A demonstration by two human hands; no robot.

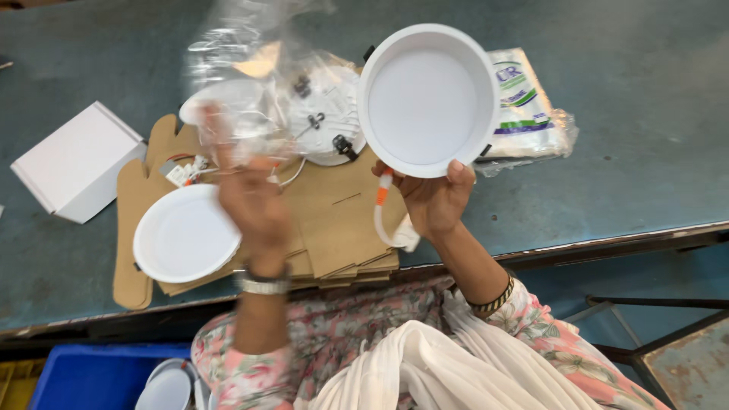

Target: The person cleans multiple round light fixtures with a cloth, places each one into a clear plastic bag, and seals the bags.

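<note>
Nearest, at the bottom left, a blue crate [83, 376] sits below the desk edge with a white round lamp [165, 389] lying in it.

Above the person's lap, the left hand [254, 199] is raised and blurred; its fingers [215, 133] close around a clear plastic bag [243, 76], which hangs crumpled in the air over the middle of the desk [645, 137].

The right hand [434, 199] is up beside it, to the right. Its fingers [459, 170] pinch the near rim of a white round downlight [427, 99], held upright with its flat face toward the camera, above the desk and not touching it. A white cable with an orange connector [383, 196] dangles from the light past the palm.

On the near left of the desk, a second white round light [186, 234] lies face up on a stack of flat brown cardboard sheets [334, 228]. Farther in, partly behind the bag, another light [330, 121] lies with its back and spring clips showing, with loose wiring [186, 173] just to its left.

To the far left stands a small white box [76, 163]. On the right, behind the held downlight, lies a packet of printed plastic bags [528, 114].
</note>
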